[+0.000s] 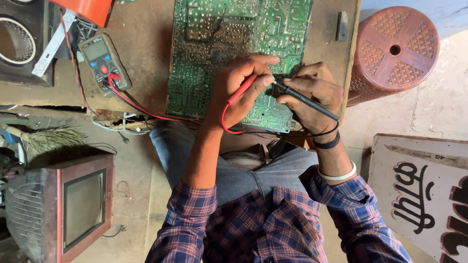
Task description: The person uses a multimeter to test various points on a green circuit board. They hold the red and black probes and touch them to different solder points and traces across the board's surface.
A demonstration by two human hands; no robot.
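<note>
Left hand (pixel 241 90): fingers closed around the red probe (pixel 242 89), tip down on the circuit board (pixel 234 48)
Right hand (pixel 312 95): pinching the black probe (pixel 306 100), tip on the board just beside the red one
Circuit board: green, flat on the counter (pixel 141 39)
Multimeter (pixel 104 62): left of the board, red lead plugged in

At ten o'clock I see the multimeter's (pixel 104 62) small grey screen, rectangular, on the desk (pixel 146 44). At seven sits an old television (pixel 73 207) with dark screen and red frame; at four, a white signboard (pixel 419 190) with dark lettering.
</note>
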